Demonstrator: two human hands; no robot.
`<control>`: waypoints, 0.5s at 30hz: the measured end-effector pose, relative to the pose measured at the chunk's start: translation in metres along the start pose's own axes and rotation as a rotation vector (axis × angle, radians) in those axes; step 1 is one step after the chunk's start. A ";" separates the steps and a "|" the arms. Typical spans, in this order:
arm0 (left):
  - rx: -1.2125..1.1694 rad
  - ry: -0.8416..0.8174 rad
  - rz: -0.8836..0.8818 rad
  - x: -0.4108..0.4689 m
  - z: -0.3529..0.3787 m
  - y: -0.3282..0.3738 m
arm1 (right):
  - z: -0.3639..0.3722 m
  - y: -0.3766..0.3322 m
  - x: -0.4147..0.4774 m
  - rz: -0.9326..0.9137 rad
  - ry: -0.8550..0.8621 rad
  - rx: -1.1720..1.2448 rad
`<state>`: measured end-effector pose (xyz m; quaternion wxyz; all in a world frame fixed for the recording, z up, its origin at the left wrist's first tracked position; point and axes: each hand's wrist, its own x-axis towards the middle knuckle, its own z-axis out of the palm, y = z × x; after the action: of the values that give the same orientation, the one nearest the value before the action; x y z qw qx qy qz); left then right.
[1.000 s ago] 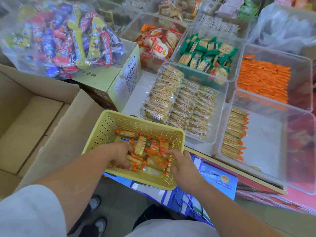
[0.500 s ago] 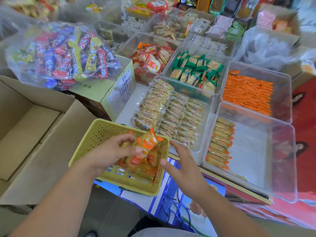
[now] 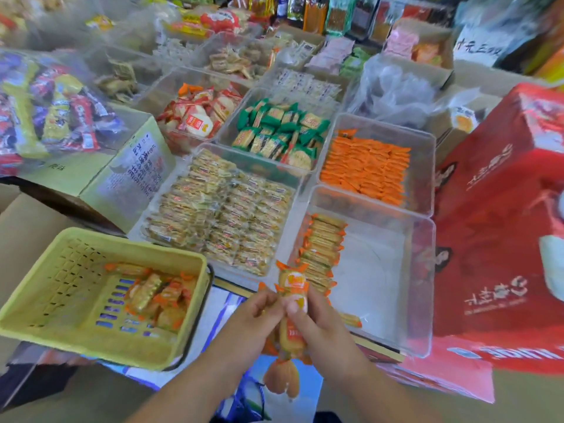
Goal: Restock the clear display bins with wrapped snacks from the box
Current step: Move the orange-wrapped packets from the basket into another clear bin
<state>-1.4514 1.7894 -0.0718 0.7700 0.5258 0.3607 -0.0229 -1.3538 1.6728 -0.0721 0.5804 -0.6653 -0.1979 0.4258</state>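
While both hands meet low in the middle of the scene, their fingers close on a small bundle of snacks in clear wrappers with orange twisted ends [image 3: 292,285]. The left hand [image 3: 250,315] pinches the bundle from the left with thumb and fingertips [image 3: 268,301]. The right hand [image 3: 323,328] curls round it from the right, thumb laid across the front. The bundle stands roughly upright, and one packet hangs below the hands.

It is held just near of the near-left corner of a clear rectangular plastic bin [image 3: 422,285], outside its walls. Inside that bin, one row of orange-ended snacks [image 3: 320,248] is stacked along the left wall.

Left of the hands sits a yellow perforated plastic basket [image 3: 76,346], with a loose heap of wrapped snacks [image 3: 158,296] in its right half. Just far of the basket, and left of the clear bin, a second clear bin is packed with rows of pale wrapped crackers [image 3: 219,209].

Farther off lie a bin of orange packets [image 3: 366,169], a bin of green packets [image 3: 277,129] and a bin of red-and-white packets [image 3: 198,117]. A large red printed carton [image 3: 503,224] stands close against the right side of the two right-hand bins.

At the far left a yellow-green carton [image 3: 128,175] bears a clear bag of multicoloured sweets [image 3: 45,111]. A brown cardboard box [image 3: 27,218] lies just near of that carton.
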 end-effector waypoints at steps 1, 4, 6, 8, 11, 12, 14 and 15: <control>0.007 0.006 0.012 0.005 0.010 -0.005 | -0.007 0.002 -0.001 -0.001 0.018 -0.003; 0.011 0.091 0.103 0.016 0.042 -0.016 | -0.025 0.004 -0.004 -0.012 0.100 0.013; -0.044 0.182 0.175 0.024 0.061 -0.024 | -0.034 0.004 -0.006 0.032 0.153 0.091; -0.066 0.132 0.213 0.027 0.074 -0.026 | -0.042 0.006 -0.006 0.074 0.173 0.187; -0.091 0.086 0.191 0.026 0.089 -0.016 | -0.051 0.005 -0.006 0.124 0.166 0.304; -0.097 0.090 0.198 0.026 0.093 -0.012 | -0.053 0.005 -0.006 0.142 0.150 0.335; -0.055 0.101 0.239 0.033 0.099 -0.013 | -0.059 0.005 -0.005 0.170 0.111 0.358; -0.028 0.112 0.256 0.036 0.102 -0.013 | -0.062 0.005 -0.004 0.168 0.100 0.348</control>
<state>-1.3757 1.7115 -0.0835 0.7525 0.5574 0.3331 0.1100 -1.3077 1.6311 -0.0773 0.6582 -0.5894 -0.0358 0.4670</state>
